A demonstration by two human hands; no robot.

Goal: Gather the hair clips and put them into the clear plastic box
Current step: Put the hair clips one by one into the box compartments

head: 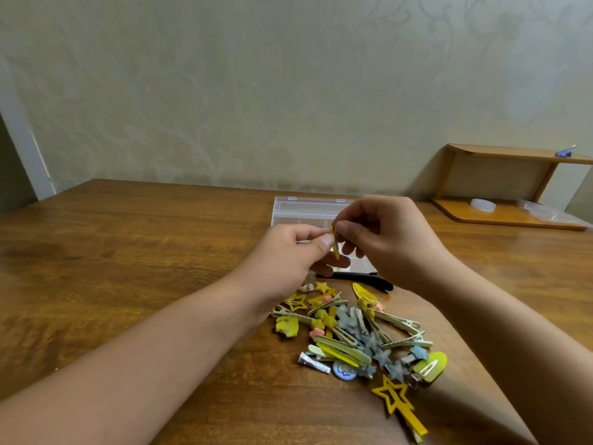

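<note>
— What are the two hands doing?

— Both are raised over the clear plastic box [308, 211]. The left hand [288, 252] pinches a small yellow clip [334, 242] between thumb and forefinger, its other fingers [333, 261] curled below. The right hand [382, 236] meets it from the other side, thumb and forefinger tips pressed on the same clip, the rest of its fingers bent in toward the palm.

— So neither hand is spread?

— No, both are closed in a pinch on that one clip, which stands nearly upright between them.

— Where are the other clips?

— The pile of hair clips [356, 335] lies on the desk [128, 252] near the person, between the forearms: yellow stars, pale green bars, blue-grey stars, a silver one. A yellow star clip [398, 403] lies at the near edge of the heap, and a long black clip [362, 278] rests just in front of the box.

— Can you see inside the box?

— Barely. The hands cover most of it; only the far wall, its hinged lid edge and some dividers show. Whether any clips lie inside I cannot tell.

— Anything else?

— A wooden shelf [513, 187] stands at the right against the wall, with a pale round thing and some clear plastic on its lower board, too blurred to name.
</note>
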